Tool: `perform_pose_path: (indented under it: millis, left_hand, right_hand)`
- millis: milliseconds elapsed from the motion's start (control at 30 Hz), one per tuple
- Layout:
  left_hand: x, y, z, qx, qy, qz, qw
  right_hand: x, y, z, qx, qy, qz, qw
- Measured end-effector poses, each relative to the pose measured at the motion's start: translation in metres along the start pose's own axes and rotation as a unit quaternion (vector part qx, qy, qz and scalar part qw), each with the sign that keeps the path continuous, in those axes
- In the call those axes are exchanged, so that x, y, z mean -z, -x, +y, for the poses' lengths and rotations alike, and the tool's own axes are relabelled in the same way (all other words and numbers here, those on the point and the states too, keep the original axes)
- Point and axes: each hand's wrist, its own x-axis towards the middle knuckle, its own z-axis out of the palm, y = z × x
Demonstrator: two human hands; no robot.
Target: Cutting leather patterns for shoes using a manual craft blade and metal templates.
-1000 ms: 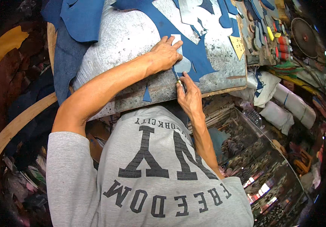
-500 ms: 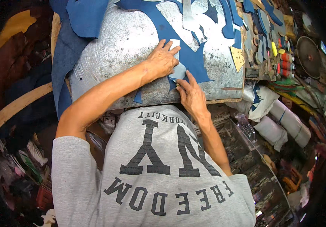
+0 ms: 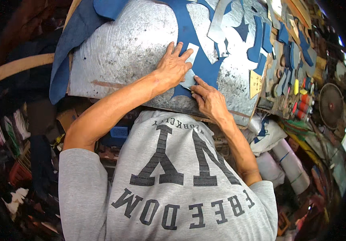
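From where I stand, the left hand (image 3: 172, 66) rests at the upper middle of the frame, its fingers spread wide and pressing on a pale template (image 3: 192, 50). This template lies on a blue sheet (image 3: 210, 71), which is spread on the metal surface (image 3: 120, 48). The right hand (image 3: 213, 102), just right of the centre, is curled at the template's lower edge, with its index finger stretched against that edge. I cannot tell if its fingers hold a tool, because they hide what is between them.

In my judgement, the step in hand is following the template's outline on the sheet. The next move calls for firm pressure from the left, so the template does not slip, and for a close path by the right along the edge.

As for containers, a white sack (image 3: 267, 141) stands at the middle right, with a blue scrap (image 3: 262, 129) at its top. Below the surface, left of centre, is a blue basket (image 3: 119, 131); its contents are too dark to tell.
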Motion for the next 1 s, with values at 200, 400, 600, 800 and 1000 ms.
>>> perform_pose_path:
  millis: [200, 400, 600, 800, 1000]
  left_hand:
    - [0.000, 0.004, 0.002, 0.017, 0.010, 0.005, 1.000]
    - [0.002, 0.005, 0.007, 0.046, 0.027, -0.004, 0.999]
    - [0.001, 0.006, 0.012, 0.063, 0.037, -0.001, 0.997]
    - [0.001, 0.006, 0.017, 0.075, 0.039, 0.000, 0.996]
    - [0.002, 0.004, 0.024, 0.085, 0.044, 0.021, 0.995]
  right_hand:
    - [0.017, -0.007, 0.022, 0.058, -0.013, -0.061, 0.996]
    - [0.035, -0.019, 0.031, 0.094, 0.022, -0.131, 0.987]
    - [0.046, -0.034, 0.044, 0.171, 0.041, -0.164, 0.971]
    - [0.061, -0.059, 0.049, 0.243, 0.070, -0.217, 0.943]
    - [0.067, -0.078, 0.048, 0.274, 0.109, -0.270, 0.917]
